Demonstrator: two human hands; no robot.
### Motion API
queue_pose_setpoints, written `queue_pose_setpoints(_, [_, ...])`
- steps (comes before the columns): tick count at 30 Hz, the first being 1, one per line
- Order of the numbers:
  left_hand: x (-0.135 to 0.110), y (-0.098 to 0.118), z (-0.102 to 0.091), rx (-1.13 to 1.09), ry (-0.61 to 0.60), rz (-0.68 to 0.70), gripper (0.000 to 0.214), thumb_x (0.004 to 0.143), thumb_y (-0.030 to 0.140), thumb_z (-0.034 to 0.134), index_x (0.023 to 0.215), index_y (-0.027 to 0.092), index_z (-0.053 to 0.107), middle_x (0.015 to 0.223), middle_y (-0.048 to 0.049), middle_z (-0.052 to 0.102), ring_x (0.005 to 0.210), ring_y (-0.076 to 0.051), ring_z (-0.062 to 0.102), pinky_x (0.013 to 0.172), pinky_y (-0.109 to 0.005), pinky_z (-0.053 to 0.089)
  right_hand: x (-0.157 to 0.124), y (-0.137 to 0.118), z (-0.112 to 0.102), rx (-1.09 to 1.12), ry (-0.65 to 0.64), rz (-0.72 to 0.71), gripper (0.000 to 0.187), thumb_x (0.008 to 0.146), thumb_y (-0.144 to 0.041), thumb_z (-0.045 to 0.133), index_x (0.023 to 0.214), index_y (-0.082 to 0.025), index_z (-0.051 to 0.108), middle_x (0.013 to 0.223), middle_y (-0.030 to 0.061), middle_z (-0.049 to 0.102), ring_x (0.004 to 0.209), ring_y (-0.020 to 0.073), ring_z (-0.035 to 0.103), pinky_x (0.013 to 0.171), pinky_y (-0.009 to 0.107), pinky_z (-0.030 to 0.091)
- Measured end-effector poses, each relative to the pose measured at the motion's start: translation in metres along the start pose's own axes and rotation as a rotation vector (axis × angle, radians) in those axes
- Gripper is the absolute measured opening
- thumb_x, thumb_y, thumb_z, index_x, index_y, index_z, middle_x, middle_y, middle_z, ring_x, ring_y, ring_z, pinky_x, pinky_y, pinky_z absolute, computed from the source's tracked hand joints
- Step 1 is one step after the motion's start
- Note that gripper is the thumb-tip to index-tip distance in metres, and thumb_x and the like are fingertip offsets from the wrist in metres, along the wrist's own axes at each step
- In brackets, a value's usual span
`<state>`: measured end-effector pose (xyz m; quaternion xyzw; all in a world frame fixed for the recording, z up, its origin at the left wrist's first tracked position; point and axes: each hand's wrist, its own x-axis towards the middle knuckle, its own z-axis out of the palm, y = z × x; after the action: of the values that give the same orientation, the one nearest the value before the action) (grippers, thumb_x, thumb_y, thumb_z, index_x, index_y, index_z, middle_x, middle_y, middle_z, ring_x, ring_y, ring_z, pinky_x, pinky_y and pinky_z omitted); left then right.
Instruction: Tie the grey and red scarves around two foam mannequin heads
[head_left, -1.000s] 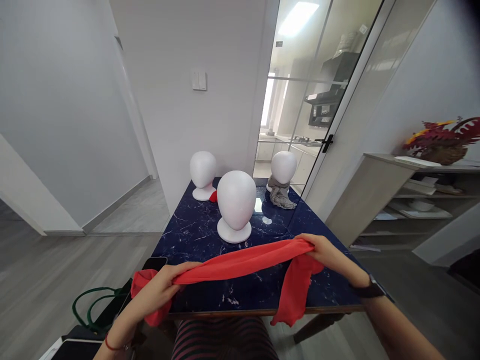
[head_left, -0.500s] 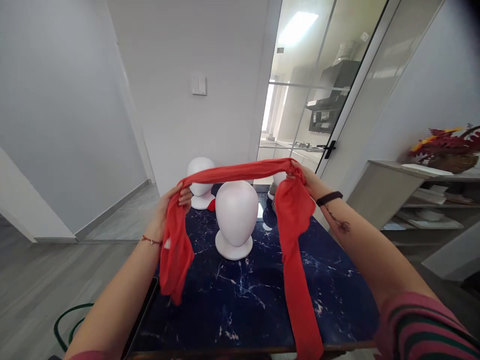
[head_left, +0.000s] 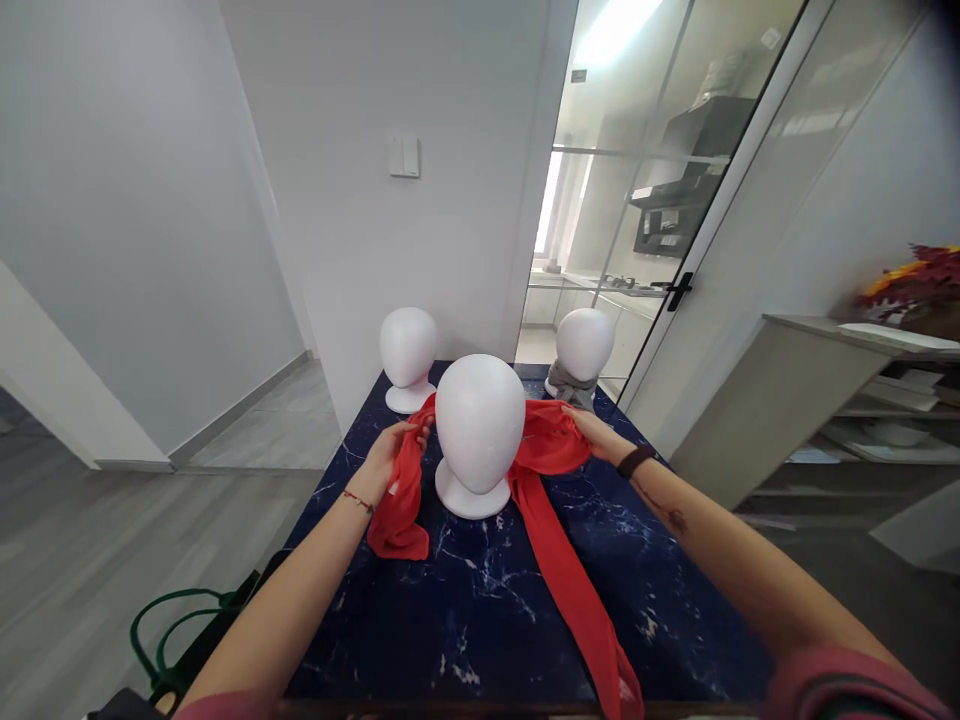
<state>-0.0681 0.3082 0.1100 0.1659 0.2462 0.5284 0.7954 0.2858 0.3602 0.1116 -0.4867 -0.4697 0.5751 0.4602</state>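
Note:
A white mannequin head (head_left: 480, 425) stands upright on the dark blue marbled table (head_left: 480, 610). Behind its neck passes a red scarf (head_left: 559, 545), whose middle stretch is hidden by the head. To the left of the head, my left hand (head_left: 394, 450) is closed around the scarf, and a short end dangles below it. On the other side my right hand (head_left: 592, 432) grips the scarf too. From there a long tail runs down across the table to its front edge.
Two more white mannequin heads stand at the back, one on the left (head_left: 409, 350) and one on the right (head_left: 585, 345) with a grey scarf (head_left: 572, 385) round its neck. A dark bag with green handles (head_left: 187, 620) is at lower left. Shelves (head_left: 862, 430) stand at right.
Both hands have come down and closer together, carrying the scarf from above and in front of the near head to behind its neck. The view has shifted slightly.

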Motion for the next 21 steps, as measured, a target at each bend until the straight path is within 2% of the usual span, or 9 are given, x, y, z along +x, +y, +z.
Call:
queue_pose_setpoints(3, [-0.001,-0.032,-0.012,-0.027,0.014,-0.049,0.024,0.069,0.004,0.044,0.089,0.007,0.057,0.070,-0.0084,0.063,0.056,-0.011,0.059,0.056,-0.019,0.052,-0.038,0.029,0.000,0.143,-0.041,0.115,0.026,0.087,-0.030,0.052,0.104,-0.012,0.061,0.099,0.0135,0.070,0.085,0.0201,0.068,0.082,0.035,0.051])
queue_pose_setpoints(6, [-0.004,-0.059,-0.018,-0.034,0.035,-0.025,0.022,0.067,0.006,0.045,0.085,0.009,0.058,0.069,-0.0078,0.063,0.058,-0.012,0.060,0.061,-0.022,0.053,-0.069,0.052,0.011,0.261,-0.047,0.210,0.027,0.086,-0.033,0.053,0.104,-0.015,0.062,0.106,0.0107,0.069,0.093,0.0206,0.067,0.089,0.037,0.050])
queue_pose_setpoints(9, [-0.013,-0.079,-0.023,0.092,0.171,0.004,0.015,0.071,0.010,0.047,0.083,0.012,0.057,0.067,-0.0069,0.064,0.057,-0.014,0.061,0.058,-0.023,0.052,-0.087,0.068,0.024,0.331,-0.091,0.178,0.028,0.083,-0.032,0.058,0.109,-0.020,0.062,0.114,0.0067,0.066,0.101,0.0202,0.064,0.094,0.035,0.048])
queue_pose_setpoints(12, [-0.024,-0.091,-0.029,0.360,0.340,0.008,0.009,0.073,0.010,0.055,0.081,0.013,0.057,0.063,-0.0048,0.065,0.052,-0.013,0.061,0.050,-0.021,0.048,-0.089,0.077,0.030,0.354,-0.104,0.108,0.033,0.081,-0.033,0.061,0.112,-0.022,0.061,0.118,0.0048,0.064,0.107,0.0204,0.061,0.096,0.035,0.047])
queue_pose_setpoints(14, [-0.031,-0.094,-0.030,0.458,0.370,-0.015,0.012,0.070,0.005,0.058,0.080,0.012,0.058,0.062,-0.0055,0.065,0.051,-0.015,0.061,0.047,-0.021,0.046,-0.085,0.078,0.030,0.344,-0.072,0.091,0.032,0.082,-0.036,0.060,0.111,-0.022,0.062,0.116,0.0046,0.065,0.106,0.0206,0.061,0.095,0.035,0.048])
queue_pose_setpoints(17, [-0.037,-0.091,-0.025,0.453,0.317,-0.097,0.008,0.072,0.007,0.059,0.080,0.010,0.060,0.066,-0.0097,0.068,0.052,-0.018,0.063,0.045,-0.023,0.047,-0.076,0.070,0.026,0.307,-0.010,0.091,0.028,0.085,-0.039,0.055,0.105,-0.023,0.064,0.110,0.0038,0.068,0.102,0.0197,0.063,0.091,0.035,0.050])
queue_pose_setpoints(21, [-0.033,-0.089,-0.015,0.250,0.208,-0.209,0.014,0.078,0.015,0.054,0.088,0.008,0.061,0.079,-0.0135,0.070,0.069,-0.020,0.068,0.059,-0.027,0.055,-0.067,0.054,0.018,0.310,0.033,0.096,0.028,0.087,-0.042,0.052,0.100,-0.022,0.065,0.105,0.0031,0.070,0.098,0.0182,0.064,0.091,0.034,0.050])
